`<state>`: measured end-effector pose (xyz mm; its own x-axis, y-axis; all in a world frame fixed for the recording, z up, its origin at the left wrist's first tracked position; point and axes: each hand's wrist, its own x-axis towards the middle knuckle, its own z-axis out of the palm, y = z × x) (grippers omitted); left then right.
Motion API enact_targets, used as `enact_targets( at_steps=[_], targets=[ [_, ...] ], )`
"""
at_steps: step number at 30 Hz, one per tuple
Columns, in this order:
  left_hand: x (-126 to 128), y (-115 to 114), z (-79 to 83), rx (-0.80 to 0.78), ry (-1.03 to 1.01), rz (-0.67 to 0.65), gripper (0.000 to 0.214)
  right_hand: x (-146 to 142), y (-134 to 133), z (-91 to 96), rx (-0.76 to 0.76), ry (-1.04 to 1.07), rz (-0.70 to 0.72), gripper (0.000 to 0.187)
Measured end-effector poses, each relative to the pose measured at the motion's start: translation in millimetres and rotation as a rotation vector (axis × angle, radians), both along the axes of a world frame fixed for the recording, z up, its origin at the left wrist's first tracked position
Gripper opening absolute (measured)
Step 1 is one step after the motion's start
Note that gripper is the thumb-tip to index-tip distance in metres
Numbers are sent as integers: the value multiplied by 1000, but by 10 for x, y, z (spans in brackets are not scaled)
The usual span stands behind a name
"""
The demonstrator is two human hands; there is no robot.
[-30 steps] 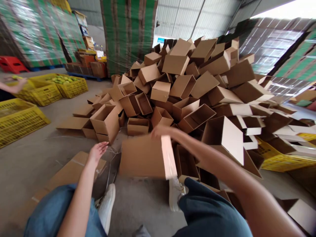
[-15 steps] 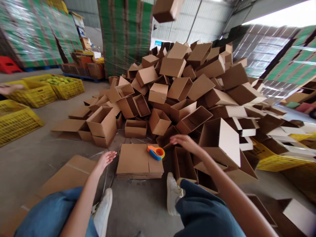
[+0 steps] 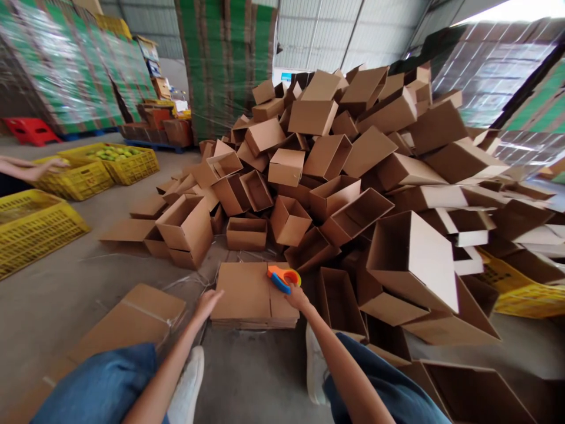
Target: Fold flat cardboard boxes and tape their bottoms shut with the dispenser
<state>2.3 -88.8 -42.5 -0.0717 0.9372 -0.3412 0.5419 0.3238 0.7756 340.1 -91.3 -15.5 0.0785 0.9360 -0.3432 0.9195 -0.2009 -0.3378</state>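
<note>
A stack of flattened cardboard boxes (image 3: pixel 242 291) lies on the floor between my feet. On its right part rests an orange and blue tape dispenser (image 3: pixel 279 279) with a yellowish roll. My right hand (image 3: pixel 299 297) has its fingers closed at the near right end of the dispenser; the fingertips are partly hidden. At the stack's left edge is my left hand (image 3: pixel 209 304), its fingers stretched out and holding nothing. Whether it touches the cardboard I cannot tell.
A tall heap of folded-up open boxes (image 3: pixel 286 168) rises ahead and to the right. More flat cardboard (image 3: pixel 128 318), tied with a strap, lies at my left. Yellow crates (image 3: pixel 39 235), one with green fruit (image 3: pixel 115 153), stand at far left, where another person's arm (image 3: pixel 30 171) reaches in.
My right hand has come down and back from beside the heap onto the tape dispenser. My left hand has moved right to the stack's edge. A box in the air above the heap is gone from view.
</note>
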Motion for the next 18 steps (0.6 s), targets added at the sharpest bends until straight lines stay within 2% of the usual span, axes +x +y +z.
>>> enact_targets(
  at_steps=[1,2,5,6,8,11,13,15,18],
  targets=[
    [139,-10,-79,10,27,-29,40,-20,40,-57,17,-25,-38,52],
    [290,-18,-159,23,70,-85,54,-37,83,-106,33,-53,-71,58],
    [758,-13,-415,68,488,-536,108,-72,221,-233,60,-125,-134,70],
    [899,-1,-508,54,605,-631,120,-76,267,-279,61,-143,-144,73],
    [1134,28,-709,25,781,-741,130,-71,351,-385,46,-164,-154,78],
    [1338,56,-1023,17,930,-890,117,-43,431,-578,-10,-170,-155,79],
    [1378,60,-1196,125,978,-929,90,-23,449,-707,-49,-166,-147,76],
    [1362,67,-1309,199,994,-929,64,-9,446,-810,-66,-164,-136,73],
    [1293,115,-1372,228,977,-979,56,6,431,-877,-54,-163,-119,67]
  ],
)
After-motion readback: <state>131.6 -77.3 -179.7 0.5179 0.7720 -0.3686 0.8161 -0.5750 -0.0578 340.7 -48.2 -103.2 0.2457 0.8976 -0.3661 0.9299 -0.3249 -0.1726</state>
